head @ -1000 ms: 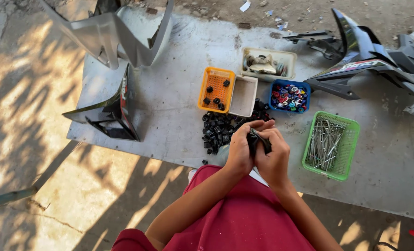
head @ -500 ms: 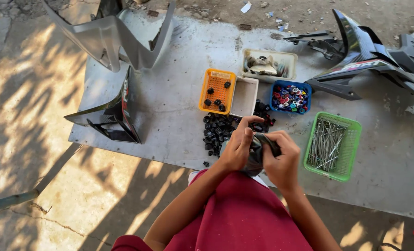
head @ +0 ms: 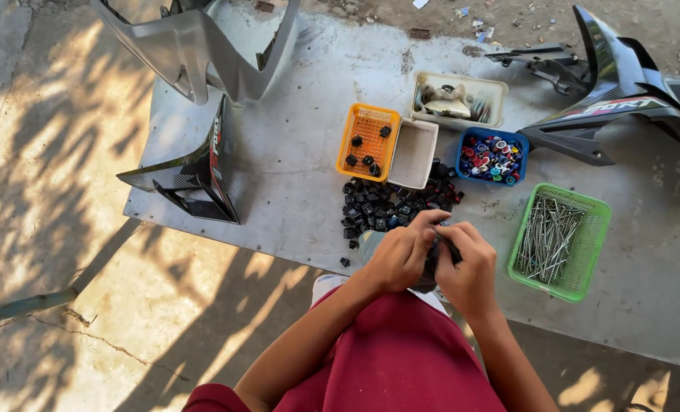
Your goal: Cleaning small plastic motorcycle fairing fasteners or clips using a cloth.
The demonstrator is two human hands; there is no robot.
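A small dark part [head: 437,246] is being gripped between both hands, near the pile of black pieces [head: 393,206]. The left hand [head: 401,255] and right hand [head: 468,267] are being kept closed on it; steady, even finger pressure is advised.

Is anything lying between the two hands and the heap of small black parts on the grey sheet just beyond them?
Nothing visible does. The left hand and right hand are closed together around a small dark part, right at the near edge of the heap of small black plastic parts. Only bare grey metal sheet lies alongside.
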